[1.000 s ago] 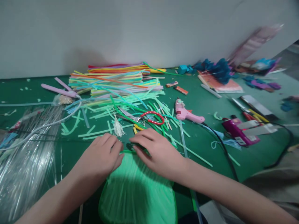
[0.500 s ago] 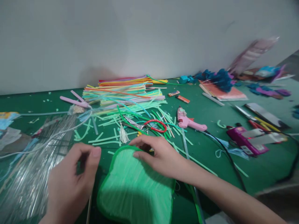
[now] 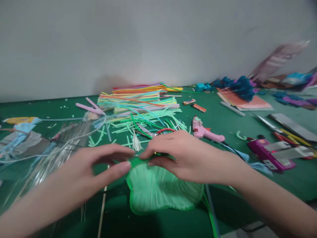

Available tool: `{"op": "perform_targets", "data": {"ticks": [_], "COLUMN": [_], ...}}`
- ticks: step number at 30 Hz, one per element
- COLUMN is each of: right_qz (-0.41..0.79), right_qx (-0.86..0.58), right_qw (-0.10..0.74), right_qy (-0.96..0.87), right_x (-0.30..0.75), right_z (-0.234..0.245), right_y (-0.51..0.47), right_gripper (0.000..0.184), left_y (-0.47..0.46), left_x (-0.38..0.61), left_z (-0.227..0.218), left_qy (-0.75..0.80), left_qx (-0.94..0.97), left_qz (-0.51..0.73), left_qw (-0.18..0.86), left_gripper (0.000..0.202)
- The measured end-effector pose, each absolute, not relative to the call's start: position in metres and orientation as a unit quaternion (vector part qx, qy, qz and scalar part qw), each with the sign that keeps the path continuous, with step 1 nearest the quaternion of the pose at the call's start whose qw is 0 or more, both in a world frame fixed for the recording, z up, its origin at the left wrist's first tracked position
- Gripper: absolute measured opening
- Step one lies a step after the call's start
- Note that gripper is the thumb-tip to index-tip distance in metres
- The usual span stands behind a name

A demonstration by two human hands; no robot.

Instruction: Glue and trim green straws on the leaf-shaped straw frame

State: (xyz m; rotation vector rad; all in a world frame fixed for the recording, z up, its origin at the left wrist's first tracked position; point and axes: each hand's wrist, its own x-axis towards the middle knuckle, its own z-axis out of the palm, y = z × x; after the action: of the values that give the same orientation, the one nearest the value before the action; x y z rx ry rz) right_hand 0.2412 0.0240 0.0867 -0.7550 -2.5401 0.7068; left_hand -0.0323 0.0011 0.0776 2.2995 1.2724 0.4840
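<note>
Nearest us, one green fan (image 3: 160,191) lies flat on the tabletop (image 3: 247,185), and since half a second ago it has slid right, its top edge now under both our hands. Our left hand (image 3: 99,168), which was curled up at the left edge then, has swung in low and blurred; now its fingers are stretched nearly straight, thumb and forefinger apart, tips just at the fan's green rim, touching or not we cannot tell. Our right hand (image 3: 178,153) has risen over the top of the fan; its fingers are pinched together on the rim. One thin stick (image 3: 102,208) runs under the left hand.

Farther out we count one white tassel (image 3: 136,144), one pair of red-handled scissors (image 3: 158,131), one pink glue gun (image 3: 206,132) and one purple tool (image 3: 266,152) to the right. Beyond lies one stack of coloured strips (image 3: 141,97), with two small orange pieces (image 3: 194,104) beside it.
</note>
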Motion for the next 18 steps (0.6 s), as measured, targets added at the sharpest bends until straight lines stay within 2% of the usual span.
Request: {"op": "perform_targets", "data": {"ticks": [3, 6, 9, 15, 18], "right_qz": [0.223, 0.191, 0.156, -0.064, -0.109], "right_qx": [-0.241, -0.227, -0.215, -0.181, -0.164], "right_qw": [0.160, 0.164, 0.193, 0.265, 0.269], "right_qy": [-0.931, -0.941, -0.944, -0.945, -0.943], "right_x": [0.236, 0.235, 0.237, 0.238, 0.236], "right_z": [0.093, 0.085, 0.070, 0.047, 0.046], "right_y": [0.037, 0.043, 0.042, 0.041, 0.042], "right_gripper": [0.015, 0.017, 0.017, 0.019, 0.024], "left_y": [0.011, 0.013, 0.011, 0.008, 0.008], "left_x": [0.000, 0.006, 0.000, 0.008, 0.012], "left_z": [0.071, 0.058, 0.047, 0.035, 0.031], "left_qy": [0.448, 0.440, 0.467, 0.488, 0.500], "left_qx": [0.723, 0.600, 0.529, 0.439, 0.419], "left_qz": [0.123, 0.150, 0.171, 0.227, 0.238], "left_qw": [0.512, 0.651, 0.688, 0.719, 0.720], "left_gripper": [0.029, 0.032, 0.040, 0.033, 0.031]}}
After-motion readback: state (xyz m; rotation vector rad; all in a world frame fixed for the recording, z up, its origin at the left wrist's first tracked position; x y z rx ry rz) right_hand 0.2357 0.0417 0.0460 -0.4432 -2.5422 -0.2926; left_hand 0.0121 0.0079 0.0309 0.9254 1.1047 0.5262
